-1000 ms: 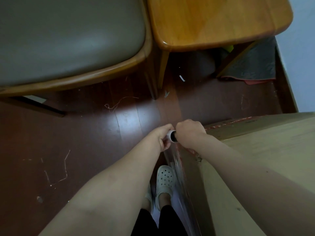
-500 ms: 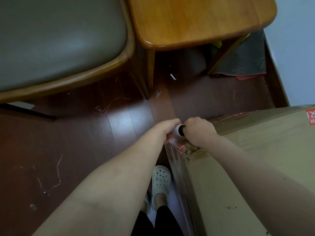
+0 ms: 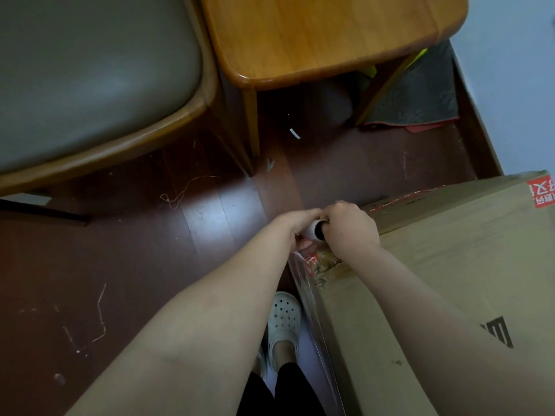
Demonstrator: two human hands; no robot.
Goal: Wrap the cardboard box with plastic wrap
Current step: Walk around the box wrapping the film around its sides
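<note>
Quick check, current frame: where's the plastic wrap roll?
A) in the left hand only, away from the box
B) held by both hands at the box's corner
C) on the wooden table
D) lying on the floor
B: the left hand and right hand both grip the plastic wrap roll at the torn upper corner of the cardboard box, with film running down the box's side edge.

Cardboard box (image 3: 450, 265): a red label (image 3: 542, 192) at its far right corner carries white characters, inverted and cut by the frame edge, not legible. A black three-bar mark (image 3: 500, 331), resembling an E, is printed on its top face.
</note>
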